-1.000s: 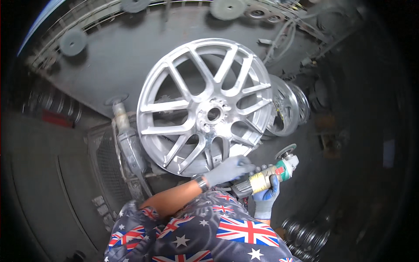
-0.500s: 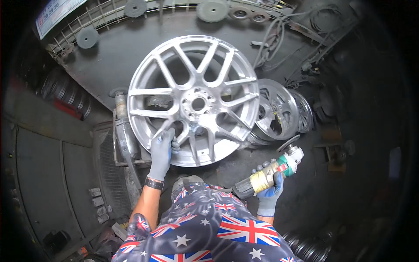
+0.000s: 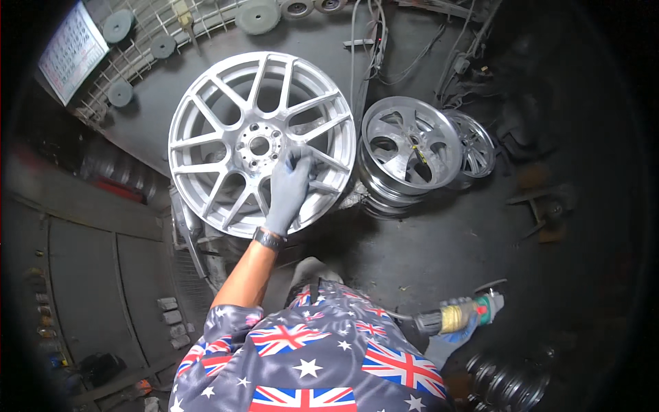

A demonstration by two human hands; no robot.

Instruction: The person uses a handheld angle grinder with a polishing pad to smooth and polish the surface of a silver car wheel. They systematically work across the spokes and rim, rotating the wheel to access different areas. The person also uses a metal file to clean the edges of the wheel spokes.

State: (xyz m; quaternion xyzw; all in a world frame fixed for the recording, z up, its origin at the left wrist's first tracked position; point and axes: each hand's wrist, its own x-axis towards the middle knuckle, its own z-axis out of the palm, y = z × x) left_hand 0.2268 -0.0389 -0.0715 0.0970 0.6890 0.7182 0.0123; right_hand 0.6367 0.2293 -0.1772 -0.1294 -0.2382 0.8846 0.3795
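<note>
A large silver alloy wheel [image 3: 206, 145] faces me, its paired spokes running out from a hub with bolt holes. My left hand [image 3: 292, 189], in a grey glove, lies over its spokes just right of the hub. Those fingers are curled closed; whatever they may grip is hidden. Low on the right, my gloved right hand [image 3: 454, 338] is closed round an angle grinder [image 3: 453, 319] with a yellowish wrapped body and a green head. The grinder's disc [image 3: 490, 284] is at its far end, apart from the wheel, and motion blurs this area.
More silver wheels [image 3: 412, 180] are stacked right of the large one, with another wheel [image 3: 476, 145] behind. Round polishing discs [image 3: 258, 15] hang on a wire rack along the back. Cables [image 3: 374, 58] dangle there. Further wheels [image 3: 511, 378] lie at lower right.
My left hand has shifted from the wheel's lower-left spokes to right of the hub. The grinder in my right hand has moved right and down. The view has turned, bringing the wheel further left.
</note>
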